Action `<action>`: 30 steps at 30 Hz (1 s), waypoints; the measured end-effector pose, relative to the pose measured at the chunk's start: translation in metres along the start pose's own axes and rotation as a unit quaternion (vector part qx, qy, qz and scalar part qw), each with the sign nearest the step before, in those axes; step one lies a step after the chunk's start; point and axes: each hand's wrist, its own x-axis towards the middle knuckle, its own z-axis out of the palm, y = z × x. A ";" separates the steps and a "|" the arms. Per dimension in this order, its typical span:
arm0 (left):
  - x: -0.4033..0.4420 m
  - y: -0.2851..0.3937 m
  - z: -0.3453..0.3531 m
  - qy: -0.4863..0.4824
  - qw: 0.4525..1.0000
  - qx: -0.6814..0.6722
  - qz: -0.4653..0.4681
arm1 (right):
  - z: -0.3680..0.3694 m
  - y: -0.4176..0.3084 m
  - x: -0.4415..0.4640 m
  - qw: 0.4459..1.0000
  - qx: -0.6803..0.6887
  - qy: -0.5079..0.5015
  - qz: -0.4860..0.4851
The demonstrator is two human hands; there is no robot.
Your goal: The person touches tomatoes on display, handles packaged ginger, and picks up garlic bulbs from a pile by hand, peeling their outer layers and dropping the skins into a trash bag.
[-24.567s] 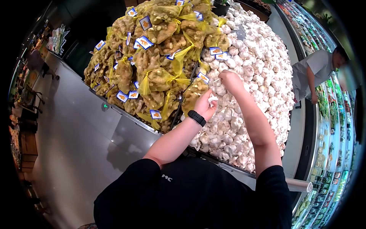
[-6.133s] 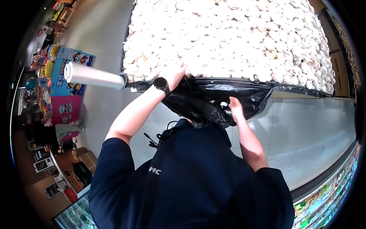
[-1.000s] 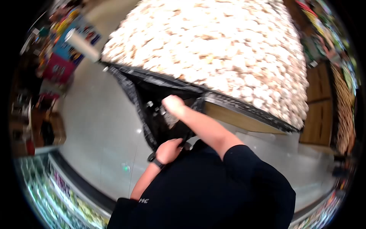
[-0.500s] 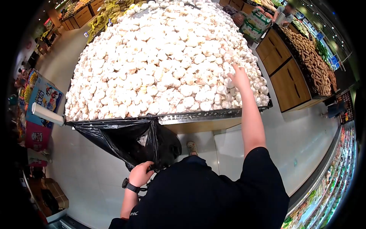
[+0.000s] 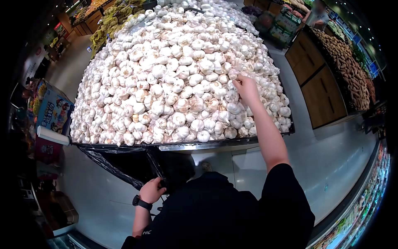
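We're picking at round white garlic, likely needing light pinching: right hand, grip unclear; left hand clutching black plastic bag.

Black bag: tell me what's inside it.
Inside the black bag, only darkness shows through the mouth. Anything deeper is lost in shadow or covered by the folds near the left hand, so no contents can be made out.
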 end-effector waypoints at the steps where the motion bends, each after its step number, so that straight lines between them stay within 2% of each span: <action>1: 0.002 0.008 0.000 0.005 1.000 0.004 -0.002 | -0.004 0.001 0.004 0.997 0.067 0.049 -0.004; 2: 0.003 0.016 0.000 0.008 1.000 0.005 -0.005 | -0.017 0.001 0.014 0.994 0.091 0.030 0.049; 3: 0.004 0.024 -0.002 0.023 1.000 0.012 0.012 | -0.019 0.010 0.025 0.994 0.094 0.029 0.048; 5: 0.009 0.042 -0.008 0.040 0.999 0.025 0.028 | -0.020 0.029 0.051 0.997 -0.012 0.060 -0.047; 6: 0.012 0.052 -0.012 0.044 0.998 0.025 0.043 | -0.017 0.036 0.061 0.993 -0.053 0.026 -0.104; 7: 0.016 0.061 -0.016 0.049 0.997 0.026 0.059 | -0.014 0.037 0.067 0.993 -0.049 0.029 -0.102; 9: 0.025 0.077 -0.022 0.058 0.994 0.043 0.077 | -0.007 0.036 0.078 0.960 -0.215 -0.096 -0.152; 11: 0.034 0.091 -0.026 0.071 0.989 0.044 0.123 | -0.002 0.036 0.092 0.959 -0.217 -0.108 -0.145; 13: 0.043 0.104 -0.029 0.073 0.987 0.046 0.134 | -0.007 0.030 0.100 0.940 -0.212 -0.210 -0.163; 14: 0.047 0.109 -0.030 0.071 0.987 0.027 0.143 | -0.007 0.035 0.100 0.940 -0.212 -0.211 -0.162; 16: 0.056 0.115 -0.032 0.069 0.985 0.004 0.161 | -0.006 0.044 0.098 0.983 -0.022 -0.145 -0.114; 17: 0.061 0.117 -0.034 0.069 0.985 0.004 0.160 | -0.006 0.043 0.095 0.983 -0.022 -0.145 -0.114; 19: 0.073 0.120 -0.036 0.075 0.975 -0.097 0.185 | -0.005 0.041 0.088 0.991 0.133 -0.015 0.030; 20: 0.080 0.122 -0.036 0.072 0.965 -0.169 0.187 | 0.000 0.041 0.085 0.983 0.177 0.019 0.041; 22: 0.102 0.132 -0.033 0.083 0.904 -0.375 0.187 | -0.015 -0.006 0.052 0.961 0.262 -0.007 0.085; 23: 0.112 0.150 -0.045 0.039 0.849 -0.506 0.147 | -0.013 -0.028 0.034 0.958 0.276 -0.054 0.058; 24: 0.125 0.164 -0.052 0.004 0.771 -0.626 0.119 | -0.003 -0.050 0.013 0.947 0.310 -0.082 -0.001; 25: 0.140 0.177 -0.058 -0.023 0.688 -0.715 0.125 | 0.002 -0.076 -0.007 0.942 0.294 -0.160 -0.003; 26: 0.164 0.182 -0.058 -0.072 0.611 -0.779 0.121 | 0.017 -0.093 -0.024 0.950 0.245 -0.181 -0.075; 27: 0.173 0.201 -0.066 -0.056 0.594 -0.798 0.091 | 0.033 -0.105 -0.037 0.949 0.193 -0.198 -0.147; 29: 0.214 0.200 -0.057 -0.025 0.544 -0.834 0.089 | 0.061 -0.113 -0.050 0.947 -0.003 -0.179 -0.267; 30: 0.222 0.202 -0.055 -0.028 0.547 -0.832 0.091 | 0.061 -0.113 -0.046 0.930 -0.022 -0.218 -0.297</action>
